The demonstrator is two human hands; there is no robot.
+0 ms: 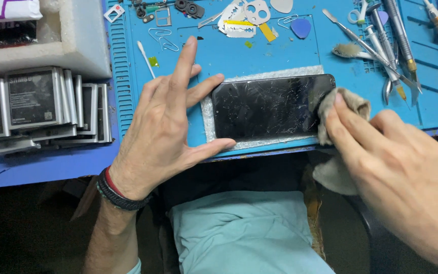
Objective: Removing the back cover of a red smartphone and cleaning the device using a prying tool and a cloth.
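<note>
Cracked phone (pixel 269 107) flat on foam pad (pixel 209 127), on blue mat (pixel 229 56) at worktop edge. Left hand (pixel 163 132) released, fingers splayed, thumb & index bracing phone's left end vs sliding. Right hand (pixel 396 162) pinching beige cloth (pixel 345 109), pressed on right end to wipe glass.

Counts, placed relative to the phone (pixel 269 107). You have one phone with a cracked screen, lying on one foam pad (pixel 259 143) upon one blue mat (pixel 432 109). Two hands: left hand (pixel 166 124) at the phone's left end, right hand (pixel 396 162) at its right end with one cloth (pixel 353 101). Left of the phone, at least seven batteries (pixel 34 99); the overlapped ones cannot be counted exactly. Above the phone: two paper clips (pixel 162 38), one cotton swab (pixel 145 58), two picks (pixel 300 27). Above right: several metal tools (pixel 396 45), number unclear.
</note>
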